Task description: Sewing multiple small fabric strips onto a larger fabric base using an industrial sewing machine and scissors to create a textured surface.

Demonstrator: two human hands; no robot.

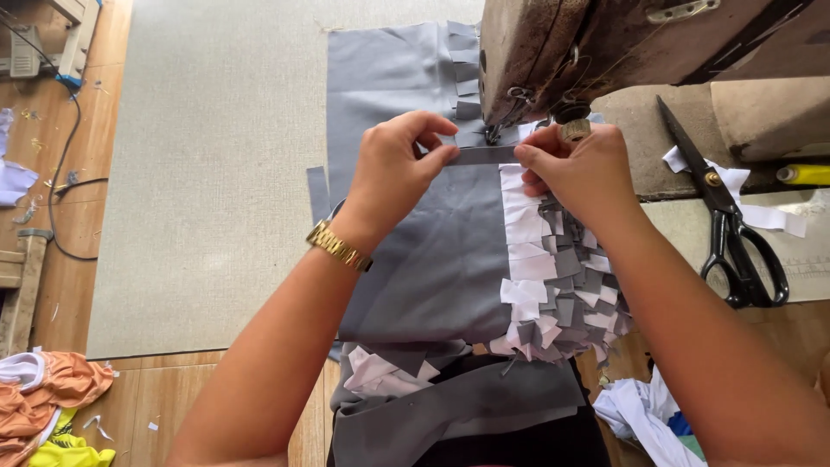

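Under the sewing machine [553, 43], two hands [484, 164] pinch one grey strip [484, 156].

Open: mat [216, 173] left | Blocked: sewing machine [605, 52] ahead, scissors [731, 225] right

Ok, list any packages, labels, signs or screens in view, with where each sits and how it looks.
No packages, signs or screens show.
Small white and grey fabric tags: a heap of rectangles on the grey cloth under the right hand; whether they bear print cannot be told.
Grey strip: narrow, pinched between the left hand and the right hand.
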